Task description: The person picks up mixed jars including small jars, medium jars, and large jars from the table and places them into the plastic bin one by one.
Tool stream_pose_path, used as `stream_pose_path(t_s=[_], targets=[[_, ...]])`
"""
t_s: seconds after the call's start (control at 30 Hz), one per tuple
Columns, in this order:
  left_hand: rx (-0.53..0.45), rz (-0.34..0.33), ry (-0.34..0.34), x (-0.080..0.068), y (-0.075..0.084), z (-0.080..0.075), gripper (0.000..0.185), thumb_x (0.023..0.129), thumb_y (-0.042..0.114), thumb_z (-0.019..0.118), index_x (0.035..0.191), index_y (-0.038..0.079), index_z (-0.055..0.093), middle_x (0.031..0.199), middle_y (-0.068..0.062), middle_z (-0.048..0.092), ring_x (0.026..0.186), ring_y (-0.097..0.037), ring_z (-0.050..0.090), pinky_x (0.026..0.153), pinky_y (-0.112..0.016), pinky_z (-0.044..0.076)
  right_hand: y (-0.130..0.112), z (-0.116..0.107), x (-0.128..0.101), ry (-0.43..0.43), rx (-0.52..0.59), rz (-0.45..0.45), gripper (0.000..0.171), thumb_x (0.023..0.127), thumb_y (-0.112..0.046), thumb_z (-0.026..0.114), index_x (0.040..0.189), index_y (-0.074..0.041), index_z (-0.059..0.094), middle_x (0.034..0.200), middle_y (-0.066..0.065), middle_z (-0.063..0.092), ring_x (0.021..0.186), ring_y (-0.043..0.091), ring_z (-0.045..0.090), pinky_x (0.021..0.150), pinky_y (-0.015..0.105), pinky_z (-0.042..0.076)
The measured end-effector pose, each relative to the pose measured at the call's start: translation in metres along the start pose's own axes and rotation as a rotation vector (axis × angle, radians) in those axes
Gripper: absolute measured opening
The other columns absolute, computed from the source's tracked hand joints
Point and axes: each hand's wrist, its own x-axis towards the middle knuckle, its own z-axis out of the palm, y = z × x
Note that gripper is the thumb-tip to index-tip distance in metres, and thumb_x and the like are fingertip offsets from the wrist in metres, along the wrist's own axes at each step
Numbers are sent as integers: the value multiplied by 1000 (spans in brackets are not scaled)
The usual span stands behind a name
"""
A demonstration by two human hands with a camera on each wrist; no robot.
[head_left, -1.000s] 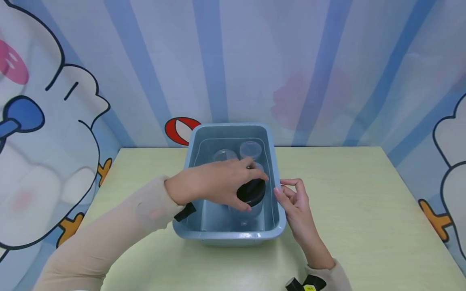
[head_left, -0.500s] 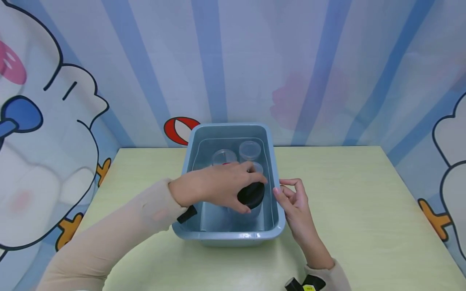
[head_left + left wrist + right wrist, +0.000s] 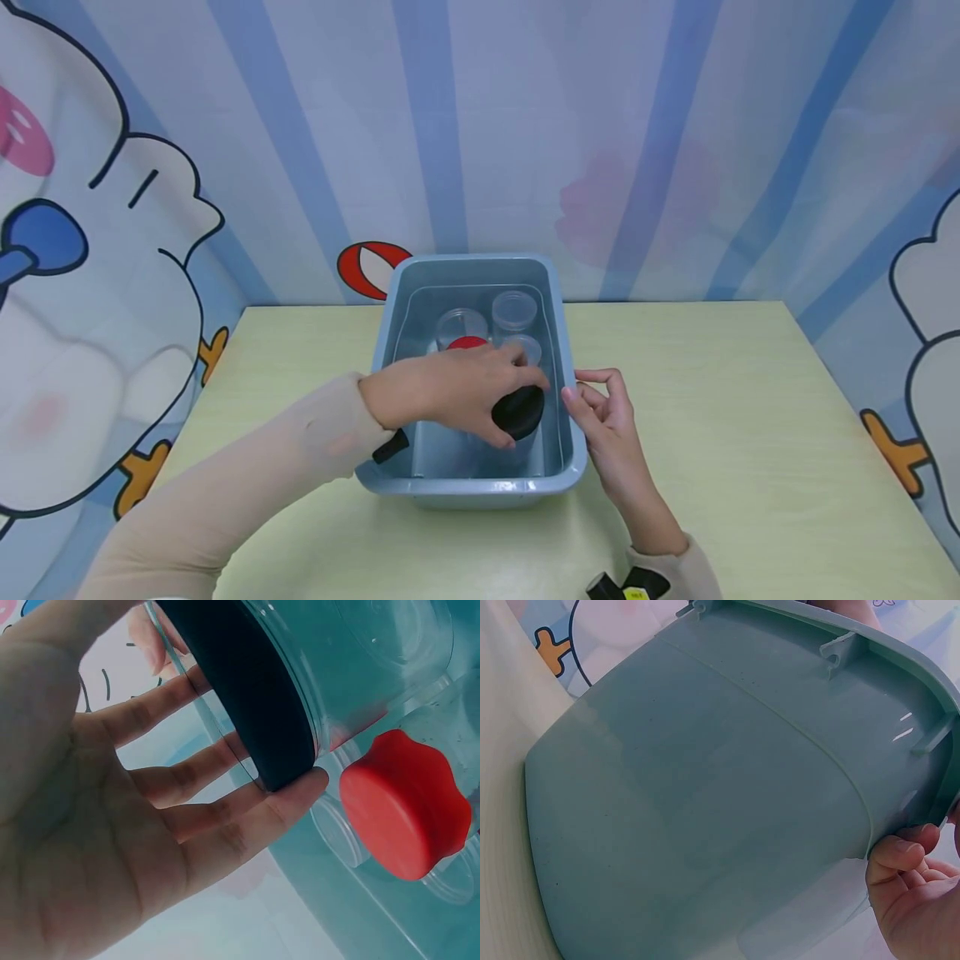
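Note:
A blue-grey plastic tub stands on the pale green table. My left hand reaches into it and grips the black lid of a clear jar, fingers curled round the lid's rim. A jar with a red lid stands just behind the hand; the red lid shows close in the left wrist view. My right hand rests against the tub's right outer wall, fingers loosely bent near the rim and holding nothing.
Further back in the tub stand clear lidless jars. The tub sits near the back wall, which carries blue stripes and cartoon figures. Bare tabletop spreads to the right and left of the tub.
My left hand and the black-lidded jar have sunk lower and slightly nearer in the tub, uncovering the red lid behind. The right hand has stayed put.

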Motion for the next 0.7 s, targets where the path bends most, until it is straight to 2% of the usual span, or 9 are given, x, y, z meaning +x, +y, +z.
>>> stream_pose_path(t_s=[0.13,0.53,0.7], targets=[[-7,-1,-9,3,-2,4,72,82,41,81,145,25,51,134,-5,48,103,-17,55,78,-27,55,0,0,0,-2,-3,-2,33,104,-11,53,130,-1,36,107,-7,73,102,26,66,92,28,53],[12,8,-40,9,-4,9,72,82,42,81,145,25,51,133,-5,49,104,-16,54,79,-27,54,0,0,1,-5,-1,-4,32,104,-11,53,129,0,36,107,-6,73,101,27,67,91,29,53],[19,11,-47,12,-6,13,72,80,42,82,143,25,52,131,-5,50,104,-15,55,80,-27,55,0,0,1,-5,2,-8,32,104,-10,53,129,0,36,111,5,72,100,28,67,90,29,54]])
